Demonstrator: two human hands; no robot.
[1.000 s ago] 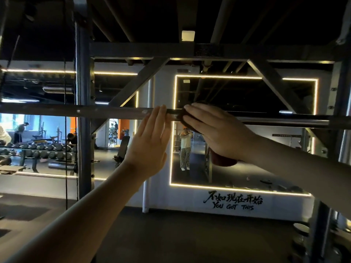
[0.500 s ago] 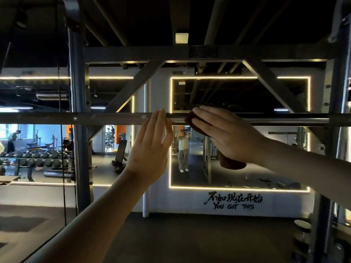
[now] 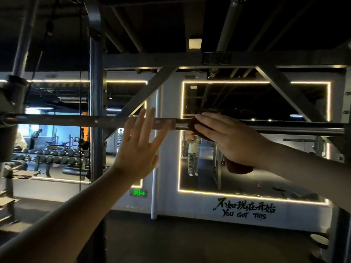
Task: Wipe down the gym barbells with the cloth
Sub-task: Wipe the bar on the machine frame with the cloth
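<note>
While the left hand lies open against one barbell, the right hand presses one cloth there, flat-fingered.

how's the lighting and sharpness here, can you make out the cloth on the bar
Head view: dim overall, light strips glaring; dark cloth under the right hand nearly merges with the barbell; left hand slightly soft; wide-angle bows the rack post.

The left hand is raised with fingers spread; the right hand reaches forward, fingers straight.
</note>
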